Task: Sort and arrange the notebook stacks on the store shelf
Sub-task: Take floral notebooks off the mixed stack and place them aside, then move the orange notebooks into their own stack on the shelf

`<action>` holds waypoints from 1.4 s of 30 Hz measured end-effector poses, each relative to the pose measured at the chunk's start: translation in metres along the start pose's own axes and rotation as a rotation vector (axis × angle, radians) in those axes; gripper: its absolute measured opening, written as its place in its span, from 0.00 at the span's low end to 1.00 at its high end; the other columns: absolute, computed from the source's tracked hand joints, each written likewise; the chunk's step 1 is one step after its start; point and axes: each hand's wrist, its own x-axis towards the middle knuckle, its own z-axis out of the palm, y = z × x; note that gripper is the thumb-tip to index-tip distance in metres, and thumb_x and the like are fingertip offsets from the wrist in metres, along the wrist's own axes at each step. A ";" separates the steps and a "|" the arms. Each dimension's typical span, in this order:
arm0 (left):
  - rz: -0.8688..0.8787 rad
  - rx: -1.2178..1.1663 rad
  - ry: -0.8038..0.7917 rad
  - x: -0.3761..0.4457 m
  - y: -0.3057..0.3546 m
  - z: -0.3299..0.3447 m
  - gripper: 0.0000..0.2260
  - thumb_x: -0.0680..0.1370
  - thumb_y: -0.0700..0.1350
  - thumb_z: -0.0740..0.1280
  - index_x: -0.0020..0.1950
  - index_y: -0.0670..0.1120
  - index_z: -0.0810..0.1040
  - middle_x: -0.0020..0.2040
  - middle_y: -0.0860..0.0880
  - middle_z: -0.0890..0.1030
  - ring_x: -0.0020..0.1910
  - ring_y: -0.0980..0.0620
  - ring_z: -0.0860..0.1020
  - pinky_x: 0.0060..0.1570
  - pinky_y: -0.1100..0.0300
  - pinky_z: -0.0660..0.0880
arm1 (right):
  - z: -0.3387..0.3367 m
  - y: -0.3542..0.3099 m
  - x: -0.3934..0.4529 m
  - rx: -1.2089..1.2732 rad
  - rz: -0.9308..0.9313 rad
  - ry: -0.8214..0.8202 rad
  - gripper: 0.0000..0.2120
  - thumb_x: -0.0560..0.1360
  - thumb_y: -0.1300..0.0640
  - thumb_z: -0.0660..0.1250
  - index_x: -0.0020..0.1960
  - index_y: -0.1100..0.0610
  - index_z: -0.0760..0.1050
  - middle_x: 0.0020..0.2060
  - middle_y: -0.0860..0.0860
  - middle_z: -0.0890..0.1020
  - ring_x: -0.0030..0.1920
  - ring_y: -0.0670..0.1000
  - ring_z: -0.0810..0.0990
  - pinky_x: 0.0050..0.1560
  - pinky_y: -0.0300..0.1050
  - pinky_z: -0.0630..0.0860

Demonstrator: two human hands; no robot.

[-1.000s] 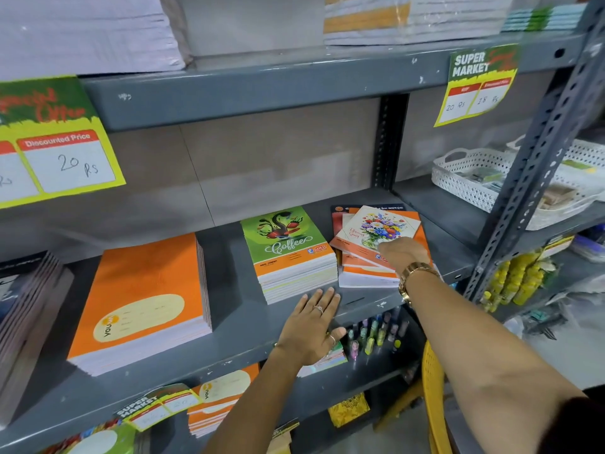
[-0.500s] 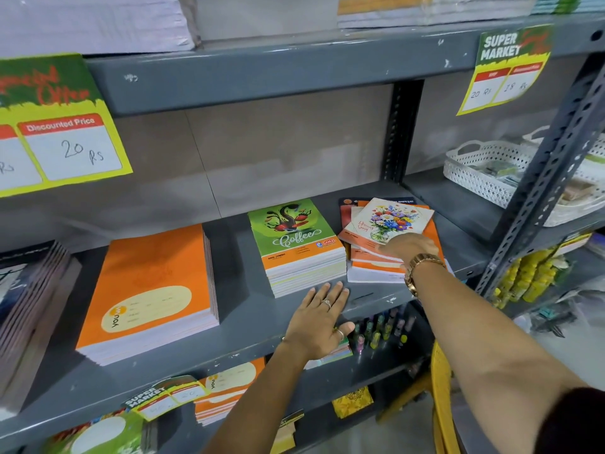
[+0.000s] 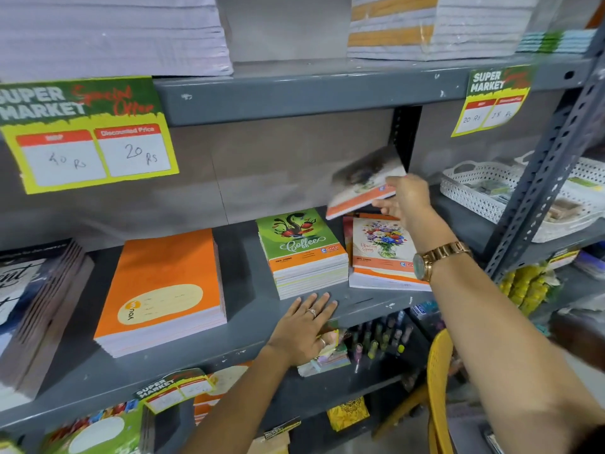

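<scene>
Notebooks sit in stacks on the grey shelf point(image 3: 248, 326): an orange stack point(image 3: 160, 290) toward the left, a green Coffee stack point(image 3: 302, 249) near the front edge, a floral stack point(image 3: 383, 253) touching its right side. Right hand point(image 3: 407, 199) grips one blurred notebook point(image 3: 361, 185) tilted above the floral stack. Left hand point(image 3: 302, 329) rests flat and empty on the shelf's front edge.

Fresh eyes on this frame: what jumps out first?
The right hand holds a blurred notebook lifted above the flower-cover stack at the right end of the middle shelf. The left hand lies flat on the shelf edge before the green Coffee stack. Further left sits a big orange stack, under a yellow price sign.
</scene>
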 end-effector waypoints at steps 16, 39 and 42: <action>-0.060 -0.005 0.026 -0.011 -0.001 0.004 0.28 0.80 0.58 0.49 0.77 0.52 0.43 0.79 0.51 0.44 0.77 0.48 0.42 0.76 0.49 0.39 | 0.042 0.071 -0.041 -0.757 -0.044 -0.119 0.15 0.72 0.51 0.67 0.32 0.60 0.73 0.27 0.54 0.79 0.27 0.53 0.80 0.39 0.46 0.81; 0.000 -0.007 0.054 0.043 0.022 0.001 0.31 0.80 0.60 0.48 0.77 0.47 0.42 0.79 0.47 0.44 0.77 0.50 0.43 0.76 0.53 0.40 | -0.045 0.096 0.020 -1.214 0.309 -0.020 0.26 0.73 0.42 0.65 0.62 0.61 0.71 0.61 0.55 0.76 0.59 0.56 0.77 0.56 0.47 0.75; 0.008 -0.003 0.048 0.042 0.022 -0.001 0.31 0.80 0.59 0.48 0.77 0.46 0.43 0.79 0.47 0.44 0.77 0.50 0.43 0.76 0.53 0.40 | -0.049 0.098 0.026 -1.054 0.275 0.134 0.09 0.75 0.55 0.60 0.43 0.60 0.73 0.46 0.56 0.80 0.41 0.55 0.76 0.41 0.42 0.72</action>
